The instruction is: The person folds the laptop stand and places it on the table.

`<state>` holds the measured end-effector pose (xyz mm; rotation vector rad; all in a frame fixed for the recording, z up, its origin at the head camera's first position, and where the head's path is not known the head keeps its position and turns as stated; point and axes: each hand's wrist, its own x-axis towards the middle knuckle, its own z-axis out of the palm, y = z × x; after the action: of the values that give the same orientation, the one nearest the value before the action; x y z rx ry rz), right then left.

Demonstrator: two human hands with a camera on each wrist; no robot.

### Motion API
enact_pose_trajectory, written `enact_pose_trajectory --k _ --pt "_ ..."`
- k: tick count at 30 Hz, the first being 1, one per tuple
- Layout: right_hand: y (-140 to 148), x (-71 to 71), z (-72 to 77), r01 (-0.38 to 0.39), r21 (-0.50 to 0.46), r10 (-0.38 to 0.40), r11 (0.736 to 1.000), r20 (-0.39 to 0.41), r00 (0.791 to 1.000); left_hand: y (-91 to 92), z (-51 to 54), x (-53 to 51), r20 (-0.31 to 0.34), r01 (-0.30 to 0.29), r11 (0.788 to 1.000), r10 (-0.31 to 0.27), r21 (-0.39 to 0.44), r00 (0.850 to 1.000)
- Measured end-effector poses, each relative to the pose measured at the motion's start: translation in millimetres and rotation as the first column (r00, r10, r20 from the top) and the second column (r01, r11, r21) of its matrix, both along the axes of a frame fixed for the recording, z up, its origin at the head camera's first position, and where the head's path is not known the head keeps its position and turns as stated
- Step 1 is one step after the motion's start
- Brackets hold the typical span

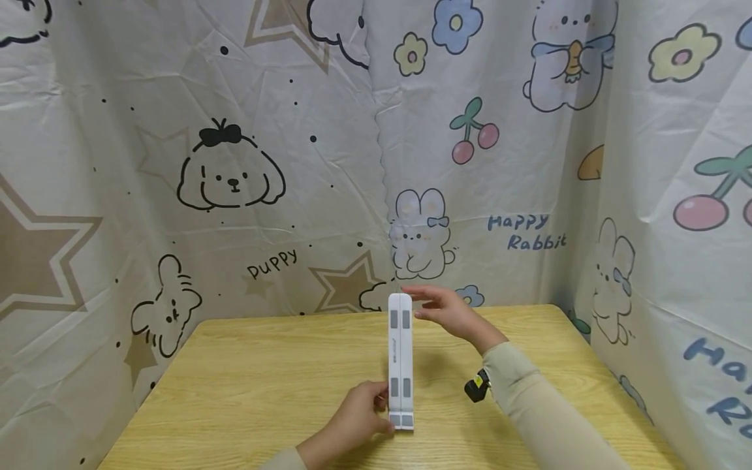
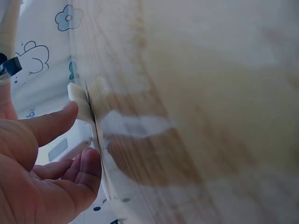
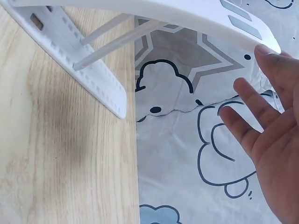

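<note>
A white folding laptop stand with grey pads stands on the wooden table, its two halves close together. Its slanted upper bar and crossbars show in the right wrist view. At its near, low end, my left hand holds it by the left side; in the left wrist view, the thumb touches the small white lip and the other fingers curl in at the edge. My right hand reaches to the raised far end, one digit touching the rounded tip while the other fingers spread loosely, apart from the bar.
The wooden table ends in front of a printed curtain, which also hangs along both sides. A small black device with a yellow mark is worn at the right wrist.
</note>
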<state>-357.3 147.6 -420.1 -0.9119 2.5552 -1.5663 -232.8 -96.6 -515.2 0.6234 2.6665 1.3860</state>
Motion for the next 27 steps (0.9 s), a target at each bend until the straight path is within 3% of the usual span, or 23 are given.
enact_pose_trajectory --k 6,10,14,19,23,27 --pt "2 -3.7 1.6 -0.004 0.023 0.005 1.000 -0.019 1.000 4.7 1.0 0.9 -0.034 -0.010 0.998 0.008 -0.056 0.999" --pt "6 -2.4 3.6 0.011 0.028 -0.011 1.000 -0.022 1.000 5.2 1.5 -2.3 -0.013 0.004 0.997 -0.005 -0.079 1.000" --pt "13 0.8 5.3 0.056 0.057 -0.054 0.997 -0.040 0.998 1.0 2.5 -9.7 0.037 0.057 0.994 -0.053 -0.092 0.998" --pt "20 5.3 5.8 0.107 0.077 -0.102 0.991 -0.056 0.993 -8.5 4.1 -22.6 0.107 0.146 0.984 -0.135 -0.101 0.985" --pt "24 9.0 6.5 0.108 0.085 -0.099 0.990 -0.100 0.990 -11.7 5.4 -30.4 0.126 0.186 0.977 -0.172 -0.104 0.977" --pt "28 11.0 11.7 0.064 0.108 -0.053 0.992 -0.097 0.994 -8.9 7.8 -29.3 0.123 0.191 0.974 -0.176 -0.122 0.977"
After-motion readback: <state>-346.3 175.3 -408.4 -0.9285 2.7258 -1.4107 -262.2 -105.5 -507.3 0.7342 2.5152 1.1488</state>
